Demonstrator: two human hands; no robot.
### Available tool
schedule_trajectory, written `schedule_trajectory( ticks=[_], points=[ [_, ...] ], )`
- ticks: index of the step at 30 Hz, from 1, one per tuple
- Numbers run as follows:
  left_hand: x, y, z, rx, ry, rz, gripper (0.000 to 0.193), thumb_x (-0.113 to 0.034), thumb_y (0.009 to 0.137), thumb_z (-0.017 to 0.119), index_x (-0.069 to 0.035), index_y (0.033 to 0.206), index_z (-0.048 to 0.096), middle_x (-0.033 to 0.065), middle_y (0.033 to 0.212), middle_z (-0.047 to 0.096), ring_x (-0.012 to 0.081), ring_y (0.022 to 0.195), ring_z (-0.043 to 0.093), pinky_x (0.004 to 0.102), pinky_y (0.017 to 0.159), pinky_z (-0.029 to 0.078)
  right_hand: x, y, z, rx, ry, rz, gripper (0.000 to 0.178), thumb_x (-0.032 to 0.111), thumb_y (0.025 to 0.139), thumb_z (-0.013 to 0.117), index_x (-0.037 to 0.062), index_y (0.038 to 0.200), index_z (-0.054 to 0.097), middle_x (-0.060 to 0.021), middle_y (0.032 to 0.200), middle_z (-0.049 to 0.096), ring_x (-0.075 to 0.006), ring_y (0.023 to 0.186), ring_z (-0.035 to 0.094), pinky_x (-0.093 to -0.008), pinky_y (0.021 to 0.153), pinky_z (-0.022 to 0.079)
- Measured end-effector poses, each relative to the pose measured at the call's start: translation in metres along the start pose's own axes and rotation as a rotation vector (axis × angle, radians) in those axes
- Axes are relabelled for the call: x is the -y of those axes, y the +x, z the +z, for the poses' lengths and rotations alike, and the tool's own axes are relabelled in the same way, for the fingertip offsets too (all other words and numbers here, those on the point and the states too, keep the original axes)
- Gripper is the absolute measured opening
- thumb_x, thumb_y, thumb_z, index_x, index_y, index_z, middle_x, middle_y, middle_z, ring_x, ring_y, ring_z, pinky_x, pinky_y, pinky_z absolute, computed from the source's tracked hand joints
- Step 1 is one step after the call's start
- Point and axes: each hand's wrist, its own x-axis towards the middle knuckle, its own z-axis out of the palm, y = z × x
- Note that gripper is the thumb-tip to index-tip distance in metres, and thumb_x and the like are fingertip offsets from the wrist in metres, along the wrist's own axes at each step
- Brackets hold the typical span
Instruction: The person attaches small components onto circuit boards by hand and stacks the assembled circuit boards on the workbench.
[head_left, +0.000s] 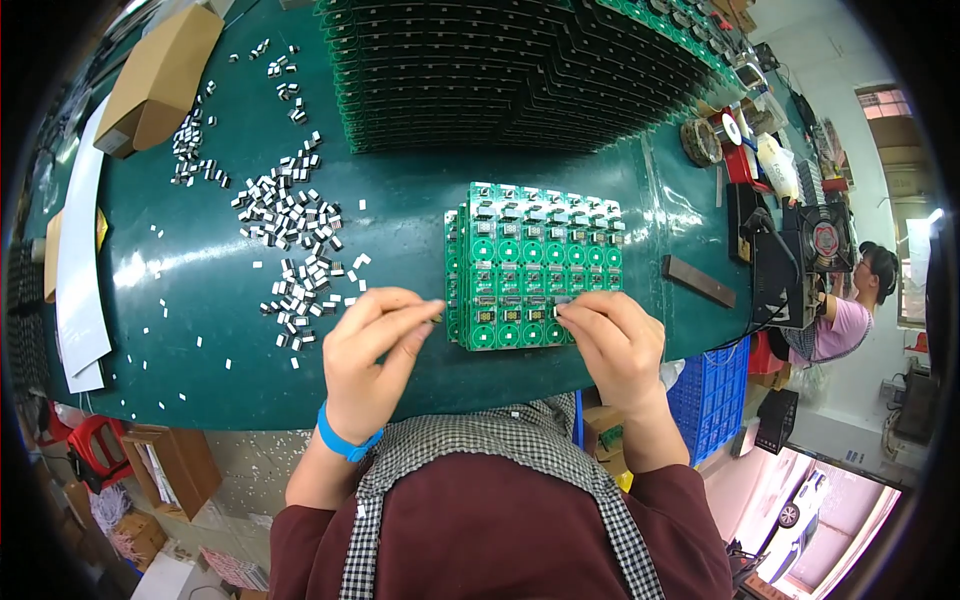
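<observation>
A stack of green circuit board panels (545, 270) lies in front of me, each top panel split into rows of small boards with round outlines and little digit displays. My right hand (618, 345) is closed in a pinch over the near row, its fingertips on a small digit display (557, 311) at the board. Left of the stack, my left hand (375, 340) is pinched closed just off the panel's edge. Something small and dark shows at its fingertips, too little to name. Beyond that hand, a loose heap of small black-and-white display modules (290, 215) spreads over the table.
Tall rows of stacked circuit boards (450, 80) stand at the back of the green table (400, 190). A dark bar (698, 281) lies on the right, near solder reels (702, 142). A cardboard box (160, 75) is far left, a blue crate (708, 400) lower right. Another person (845, 320) sits at right.
</observation>
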Motion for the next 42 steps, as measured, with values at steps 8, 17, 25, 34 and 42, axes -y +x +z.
schedule_trajectory(
  ticks=[8,17,25,34,42],
  points=[
    [-0.003,0.015,0.022,0.087,-0.061,0.191,0.023,0.006,0.076,0.066,-0.003,0.097,0.069,0.0103,0.095,0.064,0.0270,0.095,0.065,0.0333,0.079,0.052,-0.002,-0.003,0.000,-0.024,0.015,0.014,0.026,-0.006,0.063,0.067,0.0025,0.088,0.068,-0.0066,0.084,0.064,-0.0213,0.072,0.065,-0.0303,0.059,0.053],
    [0.000,0.019,0.031,0.063,-0.165,0.056,0.023,0.007,0.080,0.062,-0.001,0.100,0.068,0.0128,0.100,0.064,0.0247,0.094,0.064,0.0323,0.078,0.052,-0.008,-0.008,0.005,-0.071,-0.018,-0.076,0.029,-0.006,0.060,0.066,0.0030,0.087,0.069,-0.0067,0.085,0.065,-0.0209,0.072,0.065,-0.0293,0.059,0.052],
    [0.003,0.018,0.033,0.041,-0.131,0.084,0.023,0.007,0.080,0.062,-0.002,0.100,0.068,0.0124,0.099,0.064,0.0244,0.093,0.064,0.0316,0.078,0.052,-0.010,-0.012,0.016,-0.170,0.003,-0.126,0.026,-0.008,0.060,0.070,0.0010,0.084,0.070,-0.0078,0.081,0.066,-0.0217,0.069,0.065,-0.0287,0.058,0.052],
    [0.004,0.016,0.034,0.030,-0.120,0.083,0.023,0.007,0.079,0.062,-0.002,0.100,0.068,0.0123,0.096,0.063,0.0242,0.090,0.063,0.0314,0.077,0.051,-0.015,-0.011,0.016,-0.175,-0.043,-0.223,0.027,-0.002,0.060,0.065,0.0031,0.087,0.069,-0.0057,0.083,0.066,-0.0201,0.069,0.065,-0.0288,0.057,0.053],
    [0.006,0.018,0.035,0.019,-0.114,0.110,0.023,0.006,0.079,0.062,-0.002,0.100,0.068,0.0122,0.095,0.063,0.0240,0.089,0.063,0.0311,0.077,0.050,-0.016,-0.005,0.003,-0.048,-0.044,-0.182,0.025,-0.001,0.064,0.065,0.0055,0.088,0.069,-0.0041,0.084,0.065,-0.0192,0.072,0.065,-0.0291,0.058,0.053]
  ],
)
